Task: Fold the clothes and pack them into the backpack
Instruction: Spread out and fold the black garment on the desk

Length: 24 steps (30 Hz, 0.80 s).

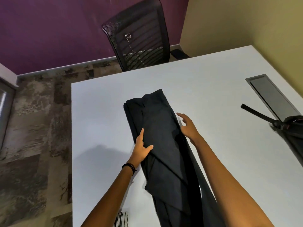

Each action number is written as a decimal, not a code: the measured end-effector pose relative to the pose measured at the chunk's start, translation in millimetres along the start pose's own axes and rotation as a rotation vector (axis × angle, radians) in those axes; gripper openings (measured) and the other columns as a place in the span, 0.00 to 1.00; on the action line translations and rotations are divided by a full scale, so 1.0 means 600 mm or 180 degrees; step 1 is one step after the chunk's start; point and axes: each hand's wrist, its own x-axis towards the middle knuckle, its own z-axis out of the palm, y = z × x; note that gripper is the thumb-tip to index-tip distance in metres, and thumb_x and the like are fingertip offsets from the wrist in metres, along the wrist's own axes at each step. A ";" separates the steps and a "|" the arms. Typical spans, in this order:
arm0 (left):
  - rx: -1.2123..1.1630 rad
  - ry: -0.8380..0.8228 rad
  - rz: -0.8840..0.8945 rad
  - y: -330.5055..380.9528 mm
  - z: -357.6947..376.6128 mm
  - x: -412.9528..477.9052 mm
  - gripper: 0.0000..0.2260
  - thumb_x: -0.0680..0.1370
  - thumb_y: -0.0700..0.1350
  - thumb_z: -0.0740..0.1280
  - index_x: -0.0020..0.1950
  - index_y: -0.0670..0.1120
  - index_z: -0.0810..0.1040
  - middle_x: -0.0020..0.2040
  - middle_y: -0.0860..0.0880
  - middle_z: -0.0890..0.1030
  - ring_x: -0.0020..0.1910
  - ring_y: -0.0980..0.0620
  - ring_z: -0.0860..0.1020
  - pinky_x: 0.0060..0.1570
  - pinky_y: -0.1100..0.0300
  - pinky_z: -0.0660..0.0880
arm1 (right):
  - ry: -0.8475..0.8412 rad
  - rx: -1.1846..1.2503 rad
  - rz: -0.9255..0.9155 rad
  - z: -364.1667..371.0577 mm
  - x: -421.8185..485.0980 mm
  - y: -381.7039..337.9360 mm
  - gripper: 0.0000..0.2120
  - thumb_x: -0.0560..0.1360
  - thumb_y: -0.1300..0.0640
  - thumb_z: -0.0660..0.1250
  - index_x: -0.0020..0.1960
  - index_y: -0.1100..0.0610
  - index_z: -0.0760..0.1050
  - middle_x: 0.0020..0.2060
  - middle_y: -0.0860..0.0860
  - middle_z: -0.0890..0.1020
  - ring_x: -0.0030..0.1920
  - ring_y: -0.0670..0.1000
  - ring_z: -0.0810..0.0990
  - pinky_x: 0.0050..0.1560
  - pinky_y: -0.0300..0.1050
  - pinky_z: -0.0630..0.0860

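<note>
striped thing (121,218): pokes in at the near desk (98,120) edge, right by your left forearm
left hand (142,149): flat on the left edge of the trousers (162,161), fingers (141,133) straight, thumb out, gripping nothing
trousers: dark, folded lengthwise, mid-desk, running off the near edge
right hand (188,126): at the trousers' right edge, fingers loose and spread, holding nothing; can't tell if it touches
backpack (293,126): black, far right on the desk, strap (255,112) pointing left, well apart from the trousers

An office is showing: 1 black mesh chair (139,38) is standing at a white desk (196,76) bearing a cable hatch (272,97), over carpet tiles (36,128).
</note>
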 end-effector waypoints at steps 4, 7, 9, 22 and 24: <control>-0.0146 0.0085 -0.0168 -0.030 0.014 -0.022 0.37 0.76 0.39 0.69 0.77 0.53 0.50 0.70 0.44 0.65 0.55 0.44 0.77 0.60 0.53 0.75 | 0.0285 0.0283 0.0146 -0.011 -0.043 0.057 0.15 0.79 0.62 0.59 0.63 0.51 0.73 0.65 0.49 0.74 0.63 0.51 0.74 0.59 0.40 0.71; -0.0195 -0.0190 -0.0442 -0.035 0.026 -0.037 0.39 0.76 0.39 0.68 0.77 0.54 0.46 0.57 0.46 0.73 0.48 0.50 0.80 0.47 0.60 0.80 | 0.0548 0.0348 0.0189 -0.022 -0.090 0.086 0.14 0.76 0.66 0.61 0.56 0.51 0.77 0.55 0.49 0.79 0.53 0.50 0.78 0.50 0.35 0.73; -0.0234 -0.0326 -0.0574 -0.023 0.033 -0.050 0.41 0.76 0.37 0.67 0.77 0.53 0.42 0.49 0.46 0.74 0.45 0.52 0.79 0.40 0.64 0.80 | 0.0611 0.0307 0.0189 -0.029 -0.125 0.100 0.12 0.75 0.67 0.62 0.51 0.53 0.78 0.48 0.49 0.81 0.47 0.49 0.79 0.50 0.40 0.75; 0.1258 0.0070 -0.0399 -0.026 0.072 -0.165 0.27 0.76 0.42 0.68 0.71 0.40 0.61 0.65 0.38 0.73 0.63 0.41 0.73 0.61 0.55 0.70 | -0.0180 -0.0591 0.1253 -0.038 -0.325 0.208 0.14 0.72 0.47 0.70 0.37 0.55 0.69 0.32 0.50 0.78 0.34 0.49 0.78 0.33 0.39 0.71; 0.1348 0.0059 -0.0452 -0.024 0.077 -0.172 0.25 0.77 0.45 0.67 0.70 0.40 0.63 0.63 0.39 0.74 0.62 0.42 0.74 0.60 0.55 0.70 | -0.0294 -0.0415 0.1301 -0.036 -0.345 0.212 0.15 0.72 0.52 0.71 0.34 0.55 0.68 0.30 0.50 0.76 0.31 0.47 0.76 0.30 0.35 0.70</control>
